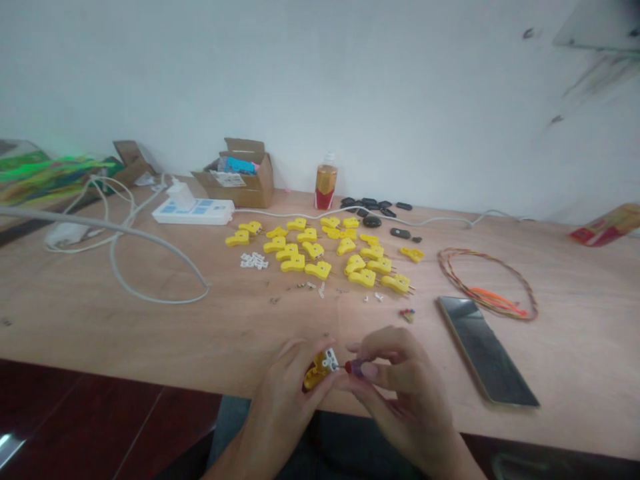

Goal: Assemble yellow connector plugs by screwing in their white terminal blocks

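left hand: closed around one yellow connector, white insert facing right, bottom centre of frame
right hand: fingers pinched narrow on a small screwdriver, tip at the insert
progress: looks like one unit in work; pile of yellow connectors mid-frame, can't tell which are finished
loose parts: white clips left of the pile, apparently unused
cardboard box: upper centre-left, open, blue item and papers inside
bottle: upright, capped, contents not visible
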Tool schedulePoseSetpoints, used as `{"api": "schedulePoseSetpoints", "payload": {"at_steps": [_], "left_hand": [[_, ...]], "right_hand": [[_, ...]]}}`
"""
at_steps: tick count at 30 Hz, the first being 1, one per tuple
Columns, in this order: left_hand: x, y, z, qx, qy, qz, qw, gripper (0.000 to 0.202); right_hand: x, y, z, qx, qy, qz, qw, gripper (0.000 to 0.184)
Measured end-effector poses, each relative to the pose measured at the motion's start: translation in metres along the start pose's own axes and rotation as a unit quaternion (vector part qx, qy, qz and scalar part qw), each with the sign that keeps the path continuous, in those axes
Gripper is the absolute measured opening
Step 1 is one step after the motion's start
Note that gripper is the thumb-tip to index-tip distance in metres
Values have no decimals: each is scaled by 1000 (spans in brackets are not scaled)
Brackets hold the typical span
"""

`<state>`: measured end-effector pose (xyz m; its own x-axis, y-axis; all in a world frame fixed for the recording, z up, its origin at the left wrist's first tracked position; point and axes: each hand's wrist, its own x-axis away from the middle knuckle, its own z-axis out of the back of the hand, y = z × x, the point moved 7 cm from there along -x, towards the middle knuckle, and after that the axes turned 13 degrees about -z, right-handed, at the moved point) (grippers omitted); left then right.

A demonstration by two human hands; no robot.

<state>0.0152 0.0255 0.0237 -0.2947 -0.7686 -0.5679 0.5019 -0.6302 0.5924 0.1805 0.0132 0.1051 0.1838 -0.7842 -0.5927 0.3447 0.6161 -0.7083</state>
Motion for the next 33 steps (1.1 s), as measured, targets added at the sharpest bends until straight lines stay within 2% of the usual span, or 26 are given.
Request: {"api": "schedulePoseSetpoints", "payload": {"at_steps": [3, 5, 10, 16, 22, 27, 31, 33], "left_hand": [[0, 1, 0, -3, 4, -11, 1000, 32], [1, 2, 0, -13, 8, -18, 1000, 36], [1, 1, 0, -30, 1, -16, 999, 44], [2, 0, -1, -18, 7, -21, 1000, 39], [1, 1, 0, -22, 4, -21, 1000, 38], [0, 3, 1, -22, 6, -25, 999, 36], [1, 2, -1, -26, -4, -27, 999, 38], [1, 2, 0, -25, 1, -27, 999, 37]], "right_hand": [[0, 1, -2, 12, -57, -14, 998, 32], [2, 0, 0, -2, -67, -7, 998, 34], [11, 0, 11, -23, 9, 28, 999, 33], [17, 9, -1, 7, -75, -26, 997, 43], [16, 1, 6, -28, -2, 32, 999, 43], [19, 8, -1, 3, -67, -56, 996, 39], [17, 4, 2, -36, -32, 9, 999, 39], [16, 6, 6, -41, -10, 18, 999, 40]]}}
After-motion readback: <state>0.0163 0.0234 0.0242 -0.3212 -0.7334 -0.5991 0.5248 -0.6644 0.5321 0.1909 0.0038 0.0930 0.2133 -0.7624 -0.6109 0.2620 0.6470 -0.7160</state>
